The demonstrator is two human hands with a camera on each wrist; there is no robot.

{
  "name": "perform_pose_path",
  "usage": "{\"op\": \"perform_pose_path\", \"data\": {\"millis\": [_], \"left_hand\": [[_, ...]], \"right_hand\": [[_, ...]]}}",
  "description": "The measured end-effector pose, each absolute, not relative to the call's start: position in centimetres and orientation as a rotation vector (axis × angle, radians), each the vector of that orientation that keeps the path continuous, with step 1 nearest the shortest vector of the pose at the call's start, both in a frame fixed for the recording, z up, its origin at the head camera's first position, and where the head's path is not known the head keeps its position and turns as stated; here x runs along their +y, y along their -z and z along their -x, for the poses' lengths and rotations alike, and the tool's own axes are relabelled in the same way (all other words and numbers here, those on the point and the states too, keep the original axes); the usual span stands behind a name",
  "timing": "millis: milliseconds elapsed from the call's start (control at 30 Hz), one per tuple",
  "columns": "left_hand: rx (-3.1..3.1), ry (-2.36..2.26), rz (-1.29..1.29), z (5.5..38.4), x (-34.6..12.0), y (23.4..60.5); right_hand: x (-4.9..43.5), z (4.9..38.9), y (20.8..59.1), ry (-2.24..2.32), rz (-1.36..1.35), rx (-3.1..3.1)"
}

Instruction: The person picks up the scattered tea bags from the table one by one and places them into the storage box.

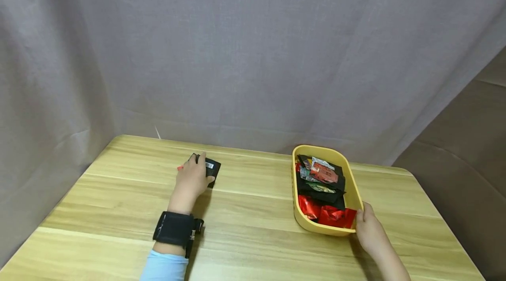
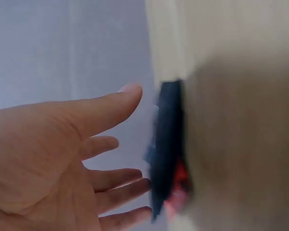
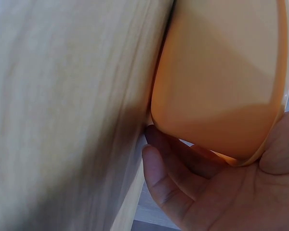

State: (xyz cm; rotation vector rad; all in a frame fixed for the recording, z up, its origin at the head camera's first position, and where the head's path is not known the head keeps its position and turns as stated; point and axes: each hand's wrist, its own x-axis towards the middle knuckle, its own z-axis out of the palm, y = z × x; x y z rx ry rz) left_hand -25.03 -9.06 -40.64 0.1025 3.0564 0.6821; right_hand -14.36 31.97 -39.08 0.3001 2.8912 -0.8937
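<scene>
On the left side of the table lies a flat black packet with a white barcode label, and a bit of red shows beneath it. My left hand is over this packet, thumb apart from loosely bent fingers; in the left wrist view the fingertips reach its edge, and whether they touch cannot be told. At the right stands a yellow plastic basket holding several black packets with printed labels and shiny red packets. My right hand grips its near right corner, fingers outside the wall.
The wooden table has a light grain and rounded far corners. Grey cloth hangs behind the far edge and along the sides. A black band with a device circles the left wrist.
</scene>
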Motion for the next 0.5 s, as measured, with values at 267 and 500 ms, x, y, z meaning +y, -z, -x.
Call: {"op": "perform_pose_path", "data": {"millis": [267,500], "left_hand": [[3.126,-0.659,-0.135,25.46,-9.23,41.64],[3.188,-0.774,-0.123,25.73,-9.13,41.78]], "right_hand": [[32.13,14.29,39.11,0.907,-0.3,2.886],[31.98,14.35,39.08,0.909,-0.296,2.885]]}}
